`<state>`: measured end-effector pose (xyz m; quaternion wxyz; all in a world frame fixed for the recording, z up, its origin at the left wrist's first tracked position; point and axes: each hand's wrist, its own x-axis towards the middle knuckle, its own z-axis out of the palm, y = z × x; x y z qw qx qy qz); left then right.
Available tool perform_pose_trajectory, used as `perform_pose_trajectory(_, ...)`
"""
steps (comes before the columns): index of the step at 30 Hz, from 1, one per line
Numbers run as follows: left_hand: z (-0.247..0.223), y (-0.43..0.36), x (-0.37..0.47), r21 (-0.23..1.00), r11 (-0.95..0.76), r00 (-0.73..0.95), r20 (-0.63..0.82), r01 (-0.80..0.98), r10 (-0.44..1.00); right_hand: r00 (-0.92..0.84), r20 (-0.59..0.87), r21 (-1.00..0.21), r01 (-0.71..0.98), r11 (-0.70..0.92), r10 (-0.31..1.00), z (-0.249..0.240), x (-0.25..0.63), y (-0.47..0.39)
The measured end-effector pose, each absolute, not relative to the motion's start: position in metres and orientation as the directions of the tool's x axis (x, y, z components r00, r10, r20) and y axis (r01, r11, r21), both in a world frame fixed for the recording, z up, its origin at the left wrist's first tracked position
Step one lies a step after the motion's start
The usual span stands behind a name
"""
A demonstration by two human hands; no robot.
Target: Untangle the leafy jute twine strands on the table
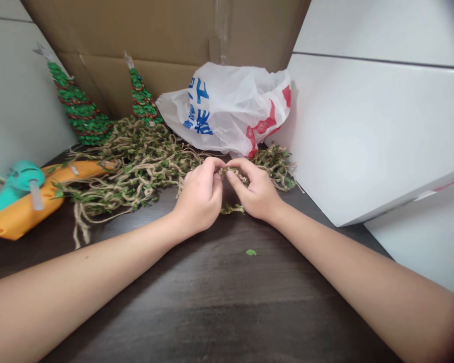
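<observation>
A knotted twine strand with green leaves [232, 173] runs between my two hands at the middle of the view. My left hand [201, 194] is closed round its left part, and my right hand [255, 187] pinches it from the right. Their fingertips nearly touch. A short length of the strand [232, 208] shows below, between the hands. To the left lies a big tangle of leafy twine [136, 161]. Behind my right hand is a smaller bunch of the same twine [276, 164].
A white plastic bag [230, 108] lies behind the hands, before a cardboard sheet [136, 30]. Two small green trees [81, 113] stand back left. A teal and orange glue gun [22, 176] is at left, a white box [371, 126] at right. One loose leaf [250, 252] lies on the dark table [227, 312].
</observation>
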<state>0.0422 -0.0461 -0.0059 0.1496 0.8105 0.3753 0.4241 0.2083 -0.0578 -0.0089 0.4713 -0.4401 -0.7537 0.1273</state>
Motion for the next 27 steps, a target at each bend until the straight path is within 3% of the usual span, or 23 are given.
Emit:
perform_pose_trajectory(8,-0.0043,-0.0470,0.0428,0.540,-0.647,0.356,0.551,0.537,0.755,-0.067,0.665,-0.585,0.572,0.574,0.744,-0.0113,0.2099,-0.0529)
perform_pose_trajectory(14,-0.0054,-0.0473,0.0451,0.548,-0.676,0.401,0.546,0.494,0.736,-0.246,0.649,-0.525,0.541,0.657,0.720,-0.0117,0.2103,-0.0525)
perform_pose_trajectory(20,-0.0051,-0.0460,0.0445,0.576,-0.660,0.431,0.500,0.483,0.752,-0.211,0.702,-0.479,0.568,0.670,0.680,-0.0109,0.2097,-0.0538)
perform_pose_trajectory(27,-0.0055,-0.0463,0.0431,0.592,-0.651,0.341,0.558,0.475,0.757,-0.163,0.678,-0.507,0.603,0.616,0.717,-0.0139,0.2099,-0.0516)
